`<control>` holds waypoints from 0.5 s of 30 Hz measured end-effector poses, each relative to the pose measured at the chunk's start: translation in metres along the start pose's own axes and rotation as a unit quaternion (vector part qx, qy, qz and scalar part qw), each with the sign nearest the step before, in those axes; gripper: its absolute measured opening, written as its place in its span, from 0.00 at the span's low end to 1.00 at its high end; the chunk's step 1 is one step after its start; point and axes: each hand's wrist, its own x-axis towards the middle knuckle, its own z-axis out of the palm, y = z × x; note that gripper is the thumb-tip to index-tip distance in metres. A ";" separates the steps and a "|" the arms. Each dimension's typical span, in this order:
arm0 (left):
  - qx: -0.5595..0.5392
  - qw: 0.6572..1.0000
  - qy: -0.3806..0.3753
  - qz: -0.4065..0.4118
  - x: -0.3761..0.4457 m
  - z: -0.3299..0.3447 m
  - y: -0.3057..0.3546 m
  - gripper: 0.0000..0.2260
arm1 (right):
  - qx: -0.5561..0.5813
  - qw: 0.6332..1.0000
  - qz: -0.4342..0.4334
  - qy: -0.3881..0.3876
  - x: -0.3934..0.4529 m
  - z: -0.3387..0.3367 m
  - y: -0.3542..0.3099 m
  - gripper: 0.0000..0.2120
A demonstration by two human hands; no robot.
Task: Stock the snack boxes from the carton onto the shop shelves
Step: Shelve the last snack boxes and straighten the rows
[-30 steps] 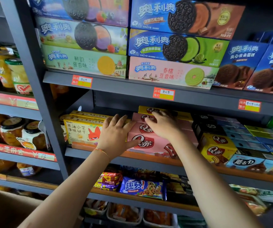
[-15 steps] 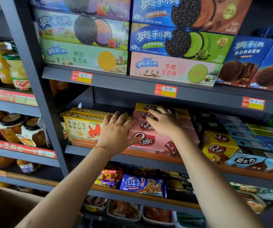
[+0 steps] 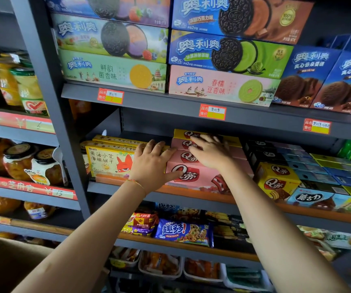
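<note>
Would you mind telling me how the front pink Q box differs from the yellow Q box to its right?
The pink Q box is long and lies flat, with the left hand on its left end; the yellow Q box is shorter, squarer and untouched. Both carry the red heart logo and sit at the front of the same shelf.

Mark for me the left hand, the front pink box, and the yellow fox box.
left hand (image 3: 152, 163), head view, back of the hand
front pink box (image 3: 197, 176), head view, front face by the red logo
yellow fox box (image 3: 109, 161), head view, front face
</note>
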 end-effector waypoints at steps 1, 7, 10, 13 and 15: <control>0.001 1.000 -0.008 -0.001 0.000 -0.001 0.000 0.43 | 0.003 1.000 -0.002 0.007 -0.001 -0.001 -0.001 0.26; -0.007 0.998 -0.059 0.013 0.003 -0.011 -0.001 0.38 | 0.020 0.988 -0.053 0.147 -0.030 -0.001 -0.012 0.21; -0.007 0.999 -0.034 0.033 0.002 -0.013 0.003 0.42 | 0.054 0.982 -0.060 0.169 -0.054 0.005 -0.006 0.20; -0.030 0.996 0.014 0.077 0.000 -0.015 0.022 0.44 | 0.091 0.972 -0.041 0.214 -0.074 0.010 0.013 0.17; -0.049 0.994 0.019 0.099 -0.002 -0.015 0.043 0.42 | 0.102 0.965 -0.037 0.240 -0.085 0.010 0.028 0.16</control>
